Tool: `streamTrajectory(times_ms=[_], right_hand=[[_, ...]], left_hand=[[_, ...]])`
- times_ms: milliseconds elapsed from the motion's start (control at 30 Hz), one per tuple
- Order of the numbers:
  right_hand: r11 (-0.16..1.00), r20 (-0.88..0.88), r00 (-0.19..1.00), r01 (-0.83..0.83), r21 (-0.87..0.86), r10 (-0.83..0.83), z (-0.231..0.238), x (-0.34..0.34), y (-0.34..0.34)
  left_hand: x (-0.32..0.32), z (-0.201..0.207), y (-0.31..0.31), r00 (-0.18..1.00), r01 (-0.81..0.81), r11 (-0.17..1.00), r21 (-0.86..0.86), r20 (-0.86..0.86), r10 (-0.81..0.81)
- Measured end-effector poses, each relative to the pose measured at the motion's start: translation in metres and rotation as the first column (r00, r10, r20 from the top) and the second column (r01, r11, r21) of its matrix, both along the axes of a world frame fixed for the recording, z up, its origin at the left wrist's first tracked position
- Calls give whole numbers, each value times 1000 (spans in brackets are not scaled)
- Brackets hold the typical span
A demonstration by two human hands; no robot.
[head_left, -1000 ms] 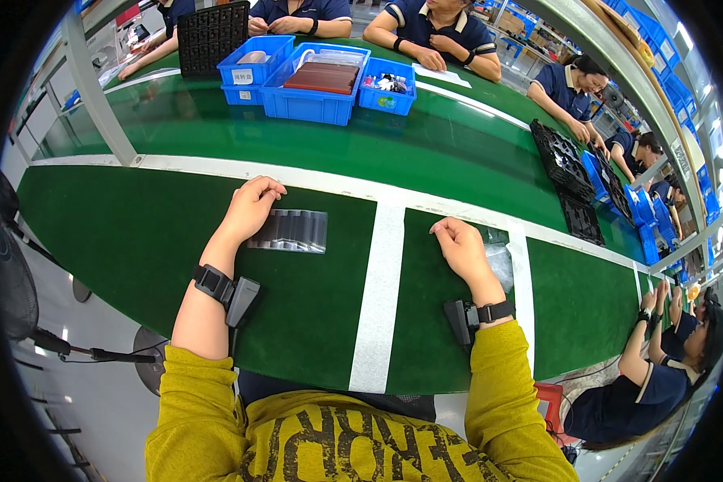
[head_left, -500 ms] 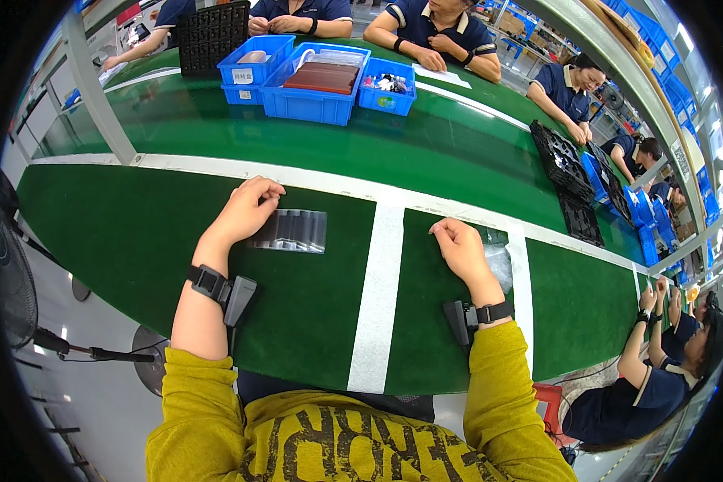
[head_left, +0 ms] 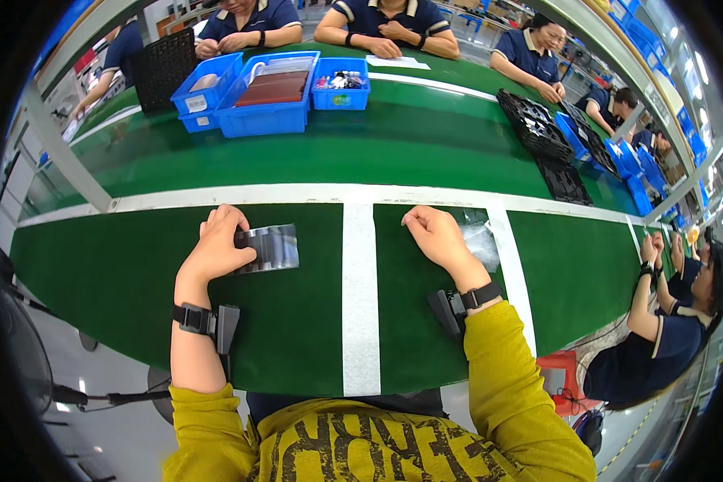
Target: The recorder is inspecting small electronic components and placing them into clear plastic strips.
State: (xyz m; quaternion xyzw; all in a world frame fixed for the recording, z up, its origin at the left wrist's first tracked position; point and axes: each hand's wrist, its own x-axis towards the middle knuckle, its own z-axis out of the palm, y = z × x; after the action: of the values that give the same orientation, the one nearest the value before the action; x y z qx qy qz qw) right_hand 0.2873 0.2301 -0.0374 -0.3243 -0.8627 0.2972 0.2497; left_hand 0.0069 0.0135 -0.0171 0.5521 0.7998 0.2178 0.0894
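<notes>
A clear plastic packet with dark, shiny bands [head_left: 273,247] lies flat on the green mat, left of a white strip. My left hand [head_left: 210,247] is curved round its left end, thumb on the lower edge and forefinger by the upper corner, with a gap between them. Past the white strip my right hand [head_left: 438,239] rests on the mat, fingers curled in and closed; nothing sticks out of them. Just right of it a crumpled clear plastic bag [head_left: 480,245] lies partly hidden behind the hand. Each of my wrists wears a black strap with a small dark device.
White strips [head_left: 360,305] divide the mat, and a pale rail [head_left: 249,194] borders its far side. Beyond stand blue bins [head_left: 263,122], one holding reddish-brown sheets [head_left: 273,87], and black trays [head_left: 530,124]. Several co-workers sit opposite and at right. A fan [head_left: 28,345] stands at left.
My left hand has spread from a pinch and come round the packet's left end. The packet stays put on the mat, and my right hand remains curled. The whole view has turned slightly.
</notes>
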Motion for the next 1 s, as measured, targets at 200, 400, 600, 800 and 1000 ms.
streamTrajectory(times_ms=[200, 400, 600, 800, 1000], right_hand=[[1000, -22, 1000, 4, 7, -4, -2, 1, 2], [999, -43, 999, -25, 44, 27, -7, -2, 5], [999, -47, 999, -24, 40, 26, -11, -3, 4], [998, -15, 1000, -18, 62, 19, -11, -1, 5], [997, -30, 999, -10, 70, 12, -10, -2, 3]], left_hand=[[11, 4, 6, 1000, -20, 999, 27, -2, 20], [14, 3, 10, 994, -8, 999, 32, -105, 11], [19, 2, 10, 985, 38, 997, 69, -173, -26], [20, 2, 10, 987, -7, 999, 34, -160, 12], [26, 27, 0, 986, -141, 982, -125, 74, 151]])
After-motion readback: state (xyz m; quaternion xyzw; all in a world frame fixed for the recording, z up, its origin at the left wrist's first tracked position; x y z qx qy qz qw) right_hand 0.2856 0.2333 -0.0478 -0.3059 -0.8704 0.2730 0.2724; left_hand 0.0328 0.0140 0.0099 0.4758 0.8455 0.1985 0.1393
